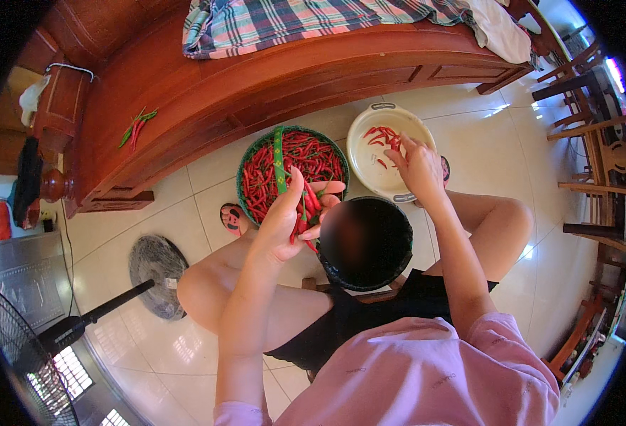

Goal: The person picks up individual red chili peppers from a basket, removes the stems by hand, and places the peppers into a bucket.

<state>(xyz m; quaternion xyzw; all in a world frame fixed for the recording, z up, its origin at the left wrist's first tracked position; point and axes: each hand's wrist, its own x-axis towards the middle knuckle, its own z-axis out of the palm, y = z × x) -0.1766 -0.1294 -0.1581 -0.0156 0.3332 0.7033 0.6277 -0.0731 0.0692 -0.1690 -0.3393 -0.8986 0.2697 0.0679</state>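
Several red chili peppers with green stems (310,202) lie in my left hand (286,218), its fingers curled around them. That hand is above the near edge of a green woven basket (245,150) heaped with red chilies (313,149). My right hand (416,162) reaches over a cream plastic basin (366,170), fingertips close to a few red chilies (381,133) inside it. Whether the right fingers grip a chili cannot be made out. Between my knees stands a black-lined bucket (387,239), its inside partly blurred.
A carved wooden bench (195,96) runs across the far side, with a plaid cloth (291,26) and a few red and green chilies (138,128) on it. At left stands a fan with a round base (155,277). Wooden chairs (595,160) line the right.
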